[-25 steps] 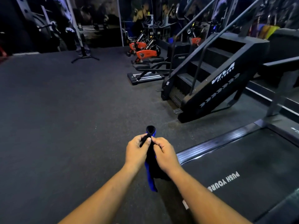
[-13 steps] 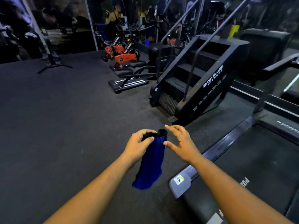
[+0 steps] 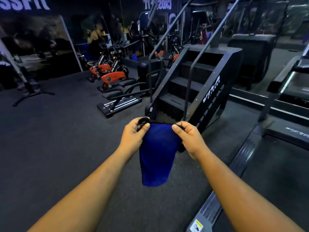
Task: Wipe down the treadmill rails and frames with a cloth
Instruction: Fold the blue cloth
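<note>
You hold a blue cloth (image 3: 157, 153) stretched between both hands at chest level, above the dark gym floor (image 3: 50, 139). Your left hand (image 3: 133, 134) pinches one top corner, thumb pressed over a bunched black edge; your right hand (image 3: 189, 136) pinches the other, fingers curled round the hem. The cloth hangs in a long, soft fold, deep royal blue, its top edge trimmed in black, its rounded lower end dangling free between your forearms. The treadmill (image 3: 275, 173) lies to your right, its grey side rail (image 3: 237, 166) running from the lower edge of the view toward the deck's front; the cloth is near it but not touching. A black stair climber (image 3: 210, 91) stands just beyond your hands, with orange exercise bikes (image 3: 110, 76) farther back.
</note>
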Available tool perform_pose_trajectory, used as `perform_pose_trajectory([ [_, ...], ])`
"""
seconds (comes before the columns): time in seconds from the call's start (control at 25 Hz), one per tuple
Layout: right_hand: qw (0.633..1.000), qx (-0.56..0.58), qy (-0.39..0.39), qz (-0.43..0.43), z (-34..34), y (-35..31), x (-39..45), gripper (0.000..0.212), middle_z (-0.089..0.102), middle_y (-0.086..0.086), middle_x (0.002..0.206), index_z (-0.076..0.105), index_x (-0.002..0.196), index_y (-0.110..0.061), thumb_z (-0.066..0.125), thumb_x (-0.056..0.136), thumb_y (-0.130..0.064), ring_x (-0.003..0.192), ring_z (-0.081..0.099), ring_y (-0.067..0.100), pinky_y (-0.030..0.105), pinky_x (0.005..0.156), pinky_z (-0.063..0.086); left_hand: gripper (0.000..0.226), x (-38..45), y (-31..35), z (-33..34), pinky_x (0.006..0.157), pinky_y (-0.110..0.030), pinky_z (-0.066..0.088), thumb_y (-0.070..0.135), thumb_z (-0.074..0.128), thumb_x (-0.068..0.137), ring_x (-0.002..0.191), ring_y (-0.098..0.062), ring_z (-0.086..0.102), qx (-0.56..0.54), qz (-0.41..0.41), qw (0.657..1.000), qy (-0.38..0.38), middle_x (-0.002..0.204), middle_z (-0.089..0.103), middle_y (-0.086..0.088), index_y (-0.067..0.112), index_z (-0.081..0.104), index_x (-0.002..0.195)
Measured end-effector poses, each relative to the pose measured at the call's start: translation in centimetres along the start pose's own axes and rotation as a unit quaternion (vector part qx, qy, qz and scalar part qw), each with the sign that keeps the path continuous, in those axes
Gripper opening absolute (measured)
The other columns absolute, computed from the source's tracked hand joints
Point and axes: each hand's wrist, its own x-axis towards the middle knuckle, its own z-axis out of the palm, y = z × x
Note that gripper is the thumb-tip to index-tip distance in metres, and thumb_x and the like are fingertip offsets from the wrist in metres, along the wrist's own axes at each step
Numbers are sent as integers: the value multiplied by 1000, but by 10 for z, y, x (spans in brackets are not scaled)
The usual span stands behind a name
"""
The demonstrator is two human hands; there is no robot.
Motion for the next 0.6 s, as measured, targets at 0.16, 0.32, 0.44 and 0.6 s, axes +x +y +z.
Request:
perform_pose_trajectory([
  [0.16, 987, 140, 81, 0, 6, -30, 92, 17, 68, 7, 80, 68, 79, -22, 64, 95, -27, 76, 64, 19, 37, 75, 55, 55, 88, -4, 1, 86, -25, 53, 26, 75, 85, 105, -4, 65, -151, -49, 981, -109, 114, 69, 12, 27, 50, 133],
  [0.32, 964, 203, 169, 17, -19, -50, 178, 23, 69, 7, 82, 65, 91, -13, 62, 96, -36, 74, 66, 19, 36, 73, 57, 47, 141, -47, 33, 99, -36, 52, 14, 76, 85, 120, -20, 62, -59, -127, 954, -265, 125, 69, 0, 13, 59, 128],
  [0.44, 956, 215, 178, 88, -55, -9, 215, 57, 72, 7, 104, 61, 125, -12, 50, 93, -58, 95, 69, 26, 38, 79, 60, 30, 201, -63, 71, 98, -37, 53, 12, 68, 91, 112, -26, 66, -127, -120, 955, -238, 118, 72, -10, 3, 65, 119],
  [0.6, 957, 27, 98, 272, -58, 76, 208, 48, 75, 1, 110, 69, 117, -21, 47, 95, -57, 103, 70, 18, 30, 75, 50, 22, 284, -90, 106, 88, -39, 57, 11, 62, 95, 103, -33, 69, -151, -149, 937, -278, 109, 73, -18, 0, 67, 113],
])
